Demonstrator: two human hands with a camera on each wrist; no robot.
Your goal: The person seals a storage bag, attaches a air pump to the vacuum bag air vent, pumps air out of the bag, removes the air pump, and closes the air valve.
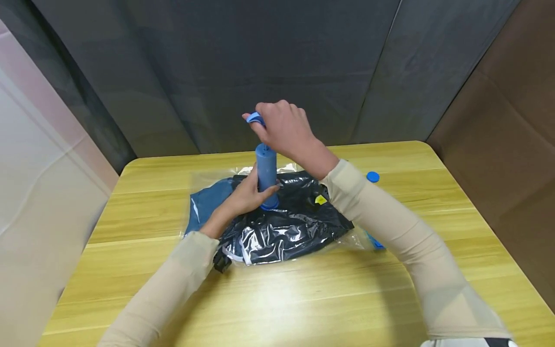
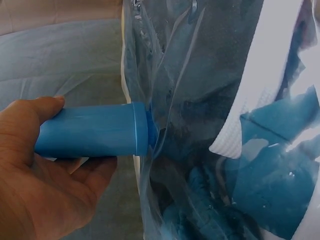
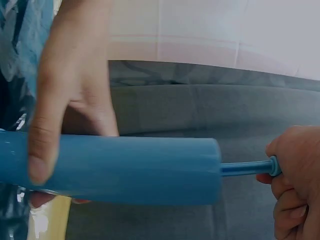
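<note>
Pump: blue plastic cylinder hand pump (image 1: 266,171) stands upright in the middle of the yellow wooden tabletop (image 1: 303,299), its foot planted on the bag; the wrist views show the same barrel (image 2: 92,131) (image 3: 115,170) from the side.
Pump handle: blue handle (image 1: 255,118) sits raised above the barrel, with a thin blue rod (image 3: 245,167) showing between barrel and handle.
Left hand: left hand (image 1: 247,195) is wrapped round the lower part of the barrel, thumb on one side and fingers (image 3: 42,125) on the other, clamped on it just above the bag.
Right hand: right hand (image 1: 282,127) is up top, fingers curled tight round the handle, directly above the left hand; the two hands are apart, one low and one high on the same pump.
Bag: clear plastic vacuum storage bag (image 1: 277,226) lies flat on the tabletop under the pump, wrinkled and shiny, holding dark navy and blue folded clothes (image 1: 208,202); close up, the plastic (image 2: 200,100) puckers around the pump's foot.
Yellow mark: small yellow tag (image 1: 320,199) shows on the dark cloth just right of the pump's foot.
Cap: small round blue cap (image 1: 372,177) rests on the tabletop to the right of the bag, partly behind the right sleeve.
Clip: blue piece (image 1: 376,243) peeks out at the bag's right edge under the right forearm; what it is, I cannot tell.
Sleeves: beige long sleeves (image 1: 390,226) cover both forearms.
Backdrop: dark grey cloth (image 1: 260,58) hangs behind the tabletop, brown cardboard (image 1: 498,120) at the right.
</note>
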